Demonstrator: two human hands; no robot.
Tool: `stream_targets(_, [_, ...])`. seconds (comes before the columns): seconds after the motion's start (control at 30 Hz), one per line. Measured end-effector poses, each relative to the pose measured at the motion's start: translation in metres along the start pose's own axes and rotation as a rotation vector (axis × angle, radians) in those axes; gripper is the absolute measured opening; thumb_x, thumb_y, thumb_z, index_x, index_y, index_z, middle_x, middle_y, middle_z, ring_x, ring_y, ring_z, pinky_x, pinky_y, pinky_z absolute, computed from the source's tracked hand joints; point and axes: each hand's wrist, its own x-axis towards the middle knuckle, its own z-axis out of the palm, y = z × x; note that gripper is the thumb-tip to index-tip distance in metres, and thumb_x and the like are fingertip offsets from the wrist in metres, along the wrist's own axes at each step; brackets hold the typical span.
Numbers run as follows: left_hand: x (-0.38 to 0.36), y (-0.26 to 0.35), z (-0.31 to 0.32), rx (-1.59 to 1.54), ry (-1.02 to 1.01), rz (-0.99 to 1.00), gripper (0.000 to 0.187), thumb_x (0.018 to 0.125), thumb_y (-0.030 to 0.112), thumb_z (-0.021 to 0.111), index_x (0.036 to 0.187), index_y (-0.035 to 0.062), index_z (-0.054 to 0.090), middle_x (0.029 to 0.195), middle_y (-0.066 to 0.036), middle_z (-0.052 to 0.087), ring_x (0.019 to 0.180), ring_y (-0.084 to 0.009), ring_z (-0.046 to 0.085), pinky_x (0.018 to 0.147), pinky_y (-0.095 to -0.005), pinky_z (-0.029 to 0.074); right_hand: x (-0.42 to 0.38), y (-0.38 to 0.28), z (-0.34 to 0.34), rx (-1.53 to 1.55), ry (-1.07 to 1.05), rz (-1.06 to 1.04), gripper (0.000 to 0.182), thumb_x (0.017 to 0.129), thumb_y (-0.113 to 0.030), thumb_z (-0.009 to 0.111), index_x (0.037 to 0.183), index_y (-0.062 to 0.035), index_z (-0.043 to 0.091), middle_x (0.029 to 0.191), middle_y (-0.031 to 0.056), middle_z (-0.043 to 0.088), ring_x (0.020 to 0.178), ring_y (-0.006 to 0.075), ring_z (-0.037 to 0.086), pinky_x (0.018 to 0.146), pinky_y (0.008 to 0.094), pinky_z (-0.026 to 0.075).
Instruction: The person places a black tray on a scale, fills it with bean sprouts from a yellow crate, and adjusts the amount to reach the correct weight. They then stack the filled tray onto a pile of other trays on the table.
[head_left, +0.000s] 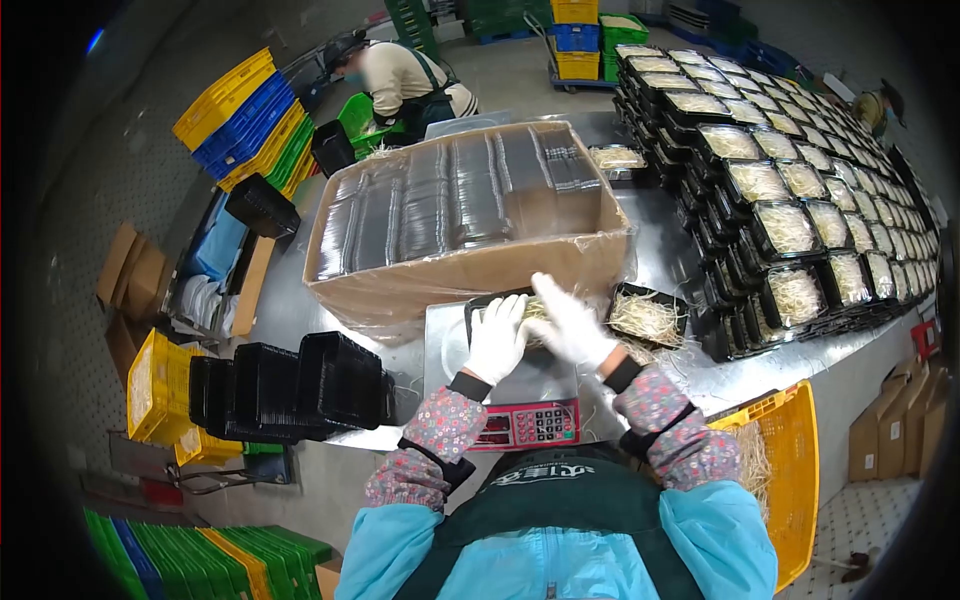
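Observation:
A black plastic tray [475, 305] of bean sprouts [537, 309] rests on the metal plate of a scale with a red keypad [528, 424]. My left hand [497, 337], in a white glove, lies over the tray's left part with its fingers stretched forward. My right hand [571, 326], gloved too, is over the tray's right side, fingers extended and held flat. Both hands cover much of the tray, so whether the fingertips press on the sprouts is hidden. Just right of my right hand sits another sprout-filled tray [648, 318], with loose sprouts spilling around it.
Beyond the scale stands a cardboard box [470, 283] of stacked clear lids. Filled packs [785, 230] are piled high at the right. Empty black trays [340, 380] stand at the left. A yellow crate [795, 480] is by my right side. Another person [400, 85] works at the back.

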Motion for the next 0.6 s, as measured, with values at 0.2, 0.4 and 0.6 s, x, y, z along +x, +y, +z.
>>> stream_targets(0.2, [-0.023, -0.03, -0.013, -0.028, -0.061, 0.008, 0.049, 0.094, 0.033, 0.051, 0.136, 0.0074, 0.051, 0.138, -0.012, 0.052, 0.128, -0.0315, 0.045, 0.102, -0.0526, 0.036, 0.011, -0.047, 0.05, -0.009, -0.369, 0.271, 0.099, 0.091, -0.068, 0.046, 0.153, 0.0038, 0.017, 0.149, 0.0379, 0.03, 0.14, 0.0519, 0.029, 0.115, 0.0505, 0.029])
stream_targets(0.4, [-0.064, -0.077, -0.054, 0.003, -0.056, -0.044, 0.05, 0.096, 0.027, 0.053, 0.141, 0.0073, 0.049, 0.139, -0.014, 0.052, 0.127, -0.0342, 0.046, 0.103, -0.049, 0.035, -0.003, -0.064, 0.033, 0.252, -0.167, -0.079, 0.068, 0.098, -0.042, 0.054, 0.149, -0.0018, 0.034, 0.149, 0.0247, 0.041, 0.139, 0.0397, 0.039, 0.113, 0.0434, 0.035])
stream_targets(0.6, [-0.068, -0.083, -0.058, -0.005, -0.047, -0.041, 0.05, 0.095, 0.027, 0.056, 0.14, 0.0066, 0.049, 0.138, -0.015, 0.053, 0.126, -0.0362, 0.047, 0.103, -0.0483, 0.035, -0.023, 0.031, 0.039, -0.356, -0.313, -0.174, 0.061, 0.096, -0.047, 0.05, 0.148, -0.0164, 0.04, 0.152, 0.017, 0.038, 0.142, 0.0376, 0.032, 0.117, 0.0557, 0.023])
